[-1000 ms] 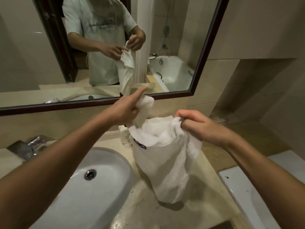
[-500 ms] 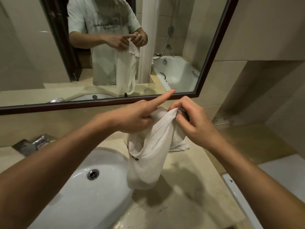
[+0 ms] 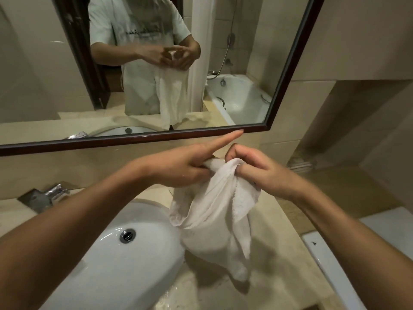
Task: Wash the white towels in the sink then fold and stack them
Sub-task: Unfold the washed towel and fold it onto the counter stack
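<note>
A white towel (image 3: pixel 214 218) hangs bunched in the air above the beige counter, just right of the white sink (image 3: pixel 116 260). My left hand (image 3: pixel 178 166) grips its top edge with curled fingers while the index finger points straight out. Close beside it on the right, my right hand (image 3: pixel 254 171) pinches the same top edge. The towel's lower end dangles near the counter without clearly touching it. The sink's basin shows only its drain.
A chrome tap (image 3: pixel 53 193) sits at the sink's back left. A dark-framed mirror (image 3: pixel 288 70) runs along the wall behind. The wet beige counter (image 3: pixel 279 253) extends right to a white fixture (image 3: pixel 335 265) at the lower right.
My hands came together at the towel's top edge, the right moving left from its spread position. The towel now hangs narrower and bunched.
</note>
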Tool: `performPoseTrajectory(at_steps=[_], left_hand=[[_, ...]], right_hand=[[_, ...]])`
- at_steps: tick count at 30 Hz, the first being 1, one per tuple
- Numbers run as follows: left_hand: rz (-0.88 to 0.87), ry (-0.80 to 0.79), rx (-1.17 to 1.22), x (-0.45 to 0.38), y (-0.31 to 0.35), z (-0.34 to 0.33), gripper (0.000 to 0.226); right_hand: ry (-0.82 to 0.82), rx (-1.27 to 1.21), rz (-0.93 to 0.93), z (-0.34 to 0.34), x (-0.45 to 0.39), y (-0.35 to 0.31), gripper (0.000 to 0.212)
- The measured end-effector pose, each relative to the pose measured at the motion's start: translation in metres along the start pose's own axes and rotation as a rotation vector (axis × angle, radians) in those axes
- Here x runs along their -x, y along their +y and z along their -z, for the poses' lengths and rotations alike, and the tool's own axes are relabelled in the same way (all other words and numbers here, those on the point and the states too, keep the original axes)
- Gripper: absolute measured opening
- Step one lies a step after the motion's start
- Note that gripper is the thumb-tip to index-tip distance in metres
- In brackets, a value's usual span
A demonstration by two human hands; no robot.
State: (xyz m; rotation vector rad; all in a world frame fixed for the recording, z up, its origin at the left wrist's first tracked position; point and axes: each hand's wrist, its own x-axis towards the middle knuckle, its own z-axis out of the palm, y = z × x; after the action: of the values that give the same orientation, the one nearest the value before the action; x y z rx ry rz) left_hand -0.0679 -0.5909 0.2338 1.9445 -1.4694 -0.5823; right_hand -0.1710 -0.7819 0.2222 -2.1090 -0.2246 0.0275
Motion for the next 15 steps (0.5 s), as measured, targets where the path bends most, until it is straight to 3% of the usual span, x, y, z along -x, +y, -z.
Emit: performPoseTrajectory(at_steps=[6, 10, 13, 15], left_hand=[[0.032, 0.142, 0.275, 0.004, -0.006, -0.009, 0.085], [0.05, 0.193, 0.291, 0.005, -0.013, -0.012, 0.079], [0.088, 0.308, -0.115, 0.004, -0.027, -0.019, 0.058], [0.225, 0.23, -0.421, 0.005, -0.038, -0.025, 0.024]], right_hand=[[-0.038, 0.127, 0.022, 0.01, 0.004, -0.004, 0.005], [-0.051, 0.272, 0.03, 0.009, 0.007, 0.004, 0.007], [0.024, 0.48, 0.139, 0.013, 0.007, 0.009, 0.009], [0.034, 0.61, 0.159, 0.016, 0.007, 0.014, 0.009]])
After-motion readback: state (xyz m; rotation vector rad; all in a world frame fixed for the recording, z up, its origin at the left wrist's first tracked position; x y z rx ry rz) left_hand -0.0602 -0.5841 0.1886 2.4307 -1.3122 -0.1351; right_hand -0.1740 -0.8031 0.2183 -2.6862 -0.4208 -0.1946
